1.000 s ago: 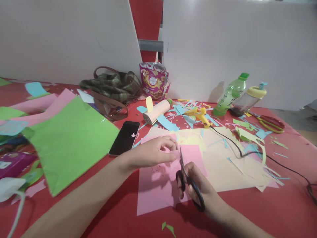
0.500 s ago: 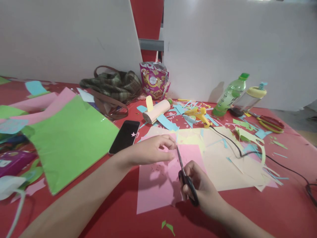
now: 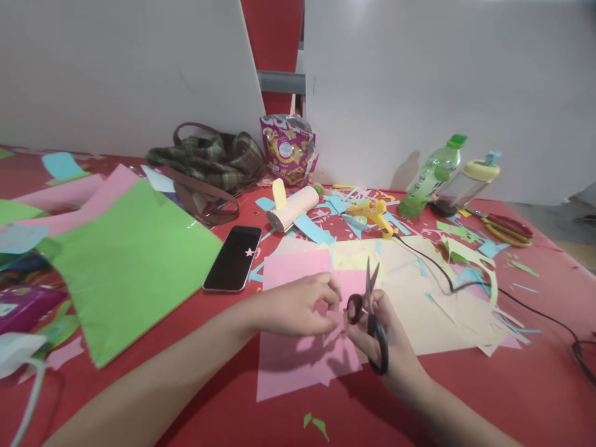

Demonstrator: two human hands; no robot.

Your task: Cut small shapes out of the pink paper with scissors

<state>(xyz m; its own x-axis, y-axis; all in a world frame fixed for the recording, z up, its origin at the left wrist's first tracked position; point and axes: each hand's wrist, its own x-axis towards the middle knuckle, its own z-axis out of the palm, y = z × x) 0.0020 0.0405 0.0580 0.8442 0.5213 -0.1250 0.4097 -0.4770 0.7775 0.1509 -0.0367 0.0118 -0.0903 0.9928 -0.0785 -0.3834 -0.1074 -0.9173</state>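
Note:
My right hand (image 3: 399, 351) grips black-handled scissors (image 3: 371, 284), blades slightly apart and pointing away from me. To its left, my left hand (image 3: 298, 307) has its fingers curled in a pinch at a small piece of pink paper (image 3: 333, 328). The fingertips of both hands are close together around that piece, and its outline blends with the pink behind it. Beneath both hands, larger pink paper (image 3: 284, 371) lies on the red table. A tiny pink star (image 3: 249, 252) rests on the black phone (image 3: 233, 259) beyond my left forearm.
Green sheet (image 3: 135, 267) lies left. Behind are a paper-wrapped tube (image 3: 295, 208), yellow glue gun (image 3: 372, 214) with its black cord, snack bag (image 3: 287, 149), plaid bag (image 3: 218, 158) and green bottle (image 3: 431, 177). Cream paper (image 3: 410, 310), scraps and red-yellow-handled scissors (image 3: 510, 228) lie right.
Both hands have drawn nearer to me and closer together. The scissors have swung from leaning left to pointing away, blades parted. My left fingers have curled inward.

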